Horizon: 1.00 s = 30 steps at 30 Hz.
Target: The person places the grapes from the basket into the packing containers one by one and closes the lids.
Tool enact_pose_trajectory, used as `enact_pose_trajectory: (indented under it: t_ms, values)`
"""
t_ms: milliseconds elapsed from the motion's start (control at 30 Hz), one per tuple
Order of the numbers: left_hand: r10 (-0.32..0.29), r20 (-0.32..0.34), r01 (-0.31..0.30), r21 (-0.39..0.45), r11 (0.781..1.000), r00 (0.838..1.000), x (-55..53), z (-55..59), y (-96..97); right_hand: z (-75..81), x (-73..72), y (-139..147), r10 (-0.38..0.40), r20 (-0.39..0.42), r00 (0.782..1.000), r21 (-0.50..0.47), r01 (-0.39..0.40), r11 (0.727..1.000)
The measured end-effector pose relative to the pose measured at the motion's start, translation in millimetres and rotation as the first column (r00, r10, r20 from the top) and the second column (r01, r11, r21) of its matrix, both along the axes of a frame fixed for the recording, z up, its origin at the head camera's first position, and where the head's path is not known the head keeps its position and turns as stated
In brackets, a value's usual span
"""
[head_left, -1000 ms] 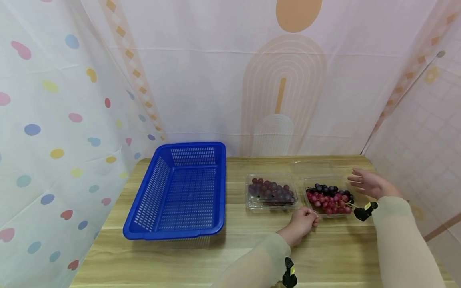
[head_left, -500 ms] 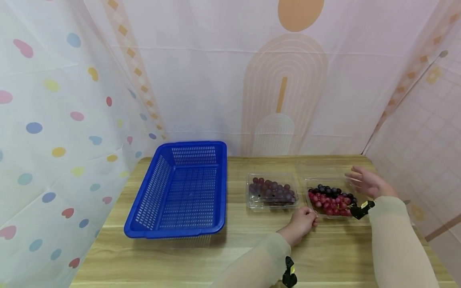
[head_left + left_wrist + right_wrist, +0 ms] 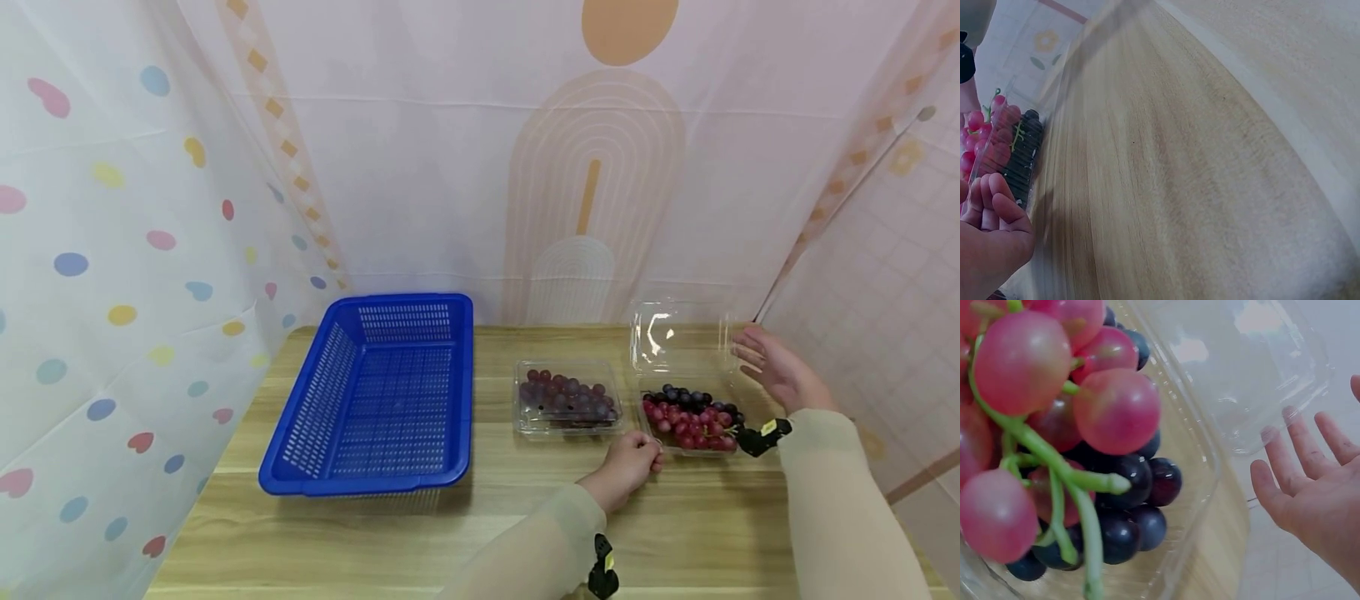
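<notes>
A clear plastic fruit box (image 3: 647,427) stands at the right of the table, its hinged lid (image 3: 678,337) tilted up at the back. Inside lie red grapes (image 3: 688,425) and dark grapes (image 3: 678,394), with a green stem (image 3: 1047,453) showing close up in the right wrist view. The left hand (image 3: 628,467) pinches the box's front left corner with curled fingers. Straight fingers of the right hand (image 3: 783,371) touch the right edge of the lid, as the right wrist view also shows; the palm is apart from the grapes.
Just left of the box sits a second clear box (image 3: 567,398), closed, with grapes inside. A blue plastic basket (image 3: 459,400) with perforated walls stands on the left of the wooden table (image 3: 360,550). Printed curtains (image 3: 420,192) hang behind the table and at both sides.
The lid has risen from lying back low behind the box to a steeper tilt. The right hand moved slightly left, then back and up with it. The left hand stayed in place.
</notes>
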State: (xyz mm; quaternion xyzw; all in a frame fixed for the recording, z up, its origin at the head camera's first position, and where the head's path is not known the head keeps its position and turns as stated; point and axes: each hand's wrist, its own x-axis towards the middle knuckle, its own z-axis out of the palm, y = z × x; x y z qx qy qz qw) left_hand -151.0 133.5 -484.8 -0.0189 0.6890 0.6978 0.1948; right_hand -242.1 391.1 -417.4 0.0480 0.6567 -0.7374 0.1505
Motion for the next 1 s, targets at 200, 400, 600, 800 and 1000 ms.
enact_pose_trajectory:
  t_ms: [200,400,600,800,1000]
  values:
    - [-0.002,0.001,0.002,-0.001,1.000,1.000,-0.6,-1.7,-1.3,9.6,6.9,-2,-0.022,-0.079,0.997,-0.083,0.015,0.996]
    - [-0.005,0.004,0.005,0.016,1.000,1.000,-0.9,-3.4,-1.5,16.3,15.0,-1,-0.026,-0.159,0.987,-0.090,0.012,0.996]
    - [-0.001,0.024,0.001,0.006,1.000,1.000,-2.0,-4.6,0.2,17.8,25.6,1,-0.062,-0.243,0.968,-0.092,0.041,0.995]
    - [-0.005,0.019,0.005,-0.005,1.000,1.000,-1.5,-4.2,-0.7,16.6,37.5,1,-0.153,-0.310,0.938,-0.168,0.104,0.980]
    - [-0.006,0.023,0.006,0.004,1.000,1.000,-0.5,-1.8,-1.4,14.1,52.5,0,-0.179,-0.342,0.922,-0.087,0.158,0.984]
